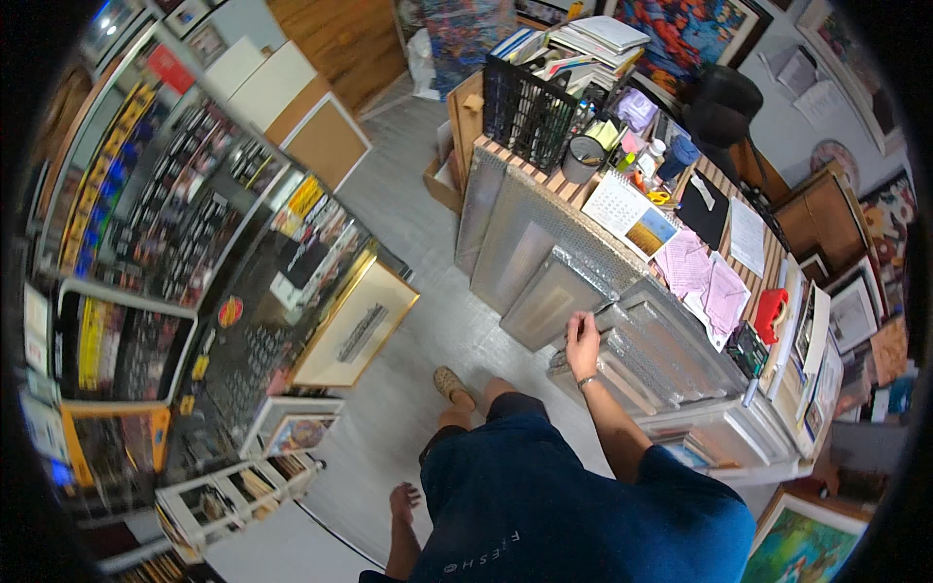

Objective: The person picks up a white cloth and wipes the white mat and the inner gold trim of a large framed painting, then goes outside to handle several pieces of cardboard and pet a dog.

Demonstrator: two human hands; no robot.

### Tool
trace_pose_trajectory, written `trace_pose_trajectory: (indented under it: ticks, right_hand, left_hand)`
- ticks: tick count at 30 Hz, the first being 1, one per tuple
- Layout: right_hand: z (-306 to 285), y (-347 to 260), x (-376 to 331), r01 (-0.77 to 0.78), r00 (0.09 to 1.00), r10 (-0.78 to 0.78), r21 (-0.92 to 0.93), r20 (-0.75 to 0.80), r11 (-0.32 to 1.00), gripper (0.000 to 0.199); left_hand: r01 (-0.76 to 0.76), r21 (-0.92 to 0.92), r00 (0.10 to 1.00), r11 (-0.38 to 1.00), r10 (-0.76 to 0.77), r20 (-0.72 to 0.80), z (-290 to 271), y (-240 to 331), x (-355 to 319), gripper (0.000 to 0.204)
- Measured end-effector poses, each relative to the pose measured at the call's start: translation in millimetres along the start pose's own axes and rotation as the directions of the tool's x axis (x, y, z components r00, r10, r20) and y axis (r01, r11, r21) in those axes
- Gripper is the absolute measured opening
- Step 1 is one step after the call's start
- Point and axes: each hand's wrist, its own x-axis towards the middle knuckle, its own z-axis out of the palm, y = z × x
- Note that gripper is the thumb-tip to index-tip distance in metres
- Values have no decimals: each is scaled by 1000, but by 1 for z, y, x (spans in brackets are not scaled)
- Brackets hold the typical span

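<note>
My right hand [583, 345] reaches out beside several bubble-wrapped picture frames that lean in a row against the counter. Its fingers are loosely bent, with nothing visible in them. Nearest to it are a wrapped frame [549, 303] on its left and a stack of smaller wrapped frames [671, 355] on its right; whether it touches either I cannot tell. Low beside my body hangs my left hand [404, 500], fingers apart and holding nothing, over the grey floor.
A slatted counter [768, 255] bears a calendar [630, 212], pink papers [695, 277], a pen cup [586, 155] and a red tape dispenser [771, 316]. On the left, a gold-framed picture [358, 325] leans by a glass display case [243, 335]. A white rack [233, 500] stands lower left.
</note>
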Motion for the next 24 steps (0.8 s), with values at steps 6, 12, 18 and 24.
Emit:
trace_pose_trajectory:
  ticks: [6, 12, 18, 24]
  right_hand:
    - [-15, -117, 172, 95, 937, -36, 154, -348, 983, 17]
    - [-51, -120, 394, 150, 876, -201, -148, -439, 977, 23]
    - [-32, -10, 583, -176, 929, 53, -309, -367, 935, 47]
    - [-6, 56, 691, -408, 891, 231, -468, -391, 784, 65]
  left_hand:
    - [-185, 294, 982, 938, 184, 32, -39, 250, 61, 39]
    - [-288, 453, 957, 844, 272, 102, -19, 427, 101, 35]
    - [-301, 537, 953, 788, 276, 129, 63, 533, 94, 34]
    - [-269, 684, 961, 678, 145, 235, 86, 543, 101, 39]
